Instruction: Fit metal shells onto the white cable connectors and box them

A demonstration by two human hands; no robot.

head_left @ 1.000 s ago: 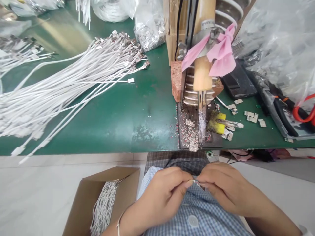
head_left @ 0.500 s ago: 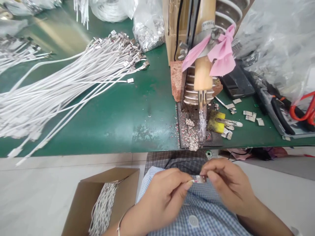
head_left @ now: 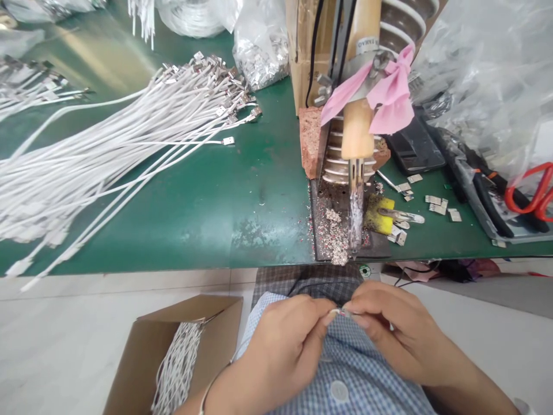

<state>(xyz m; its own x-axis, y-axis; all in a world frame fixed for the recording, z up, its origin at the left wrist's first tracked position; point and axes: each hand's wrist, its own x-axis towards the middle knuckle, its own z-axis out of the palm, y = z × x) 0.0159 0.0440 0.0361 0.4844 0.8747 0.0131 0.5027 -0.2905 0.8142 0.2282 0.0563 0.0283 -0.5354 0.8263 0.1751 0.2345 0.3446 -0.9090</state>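
Observation:
Over my lap, my left hand [head_left: 294,340] pinches the end of a white USB cable [head_left: 338,312], where bits of red and white wire show between the fingertips. My right hand [head_left: 395,328] is closed on the small metal USB plug at the cable's tip; its fingers now cover most of the plug. Both hands' fingertips nearly meet. Beyond them, a soldering iron [head_left: 355,196] with a wooden handle is clamped tip-down above a dark plate [head_left: 380,249] strewn with solder crumbs.
On the green bench [head_left: 194,230] lies a bundle of white USB cables [head_left: 129,138]. A yellow sponge [head_left: 381,216], loose metal plug shells [head_left: 438,204], a black phone [head_left: 417,147] and red-handled scissors [head_left: 531,193] are right. A cardboard box [head_left: 129,346] of cables stands below left.
My right hand has moved left toward my left hand, and its fingers have closed over the metal plug, which showed openly before. My left hand keeps its pinch on the cable.

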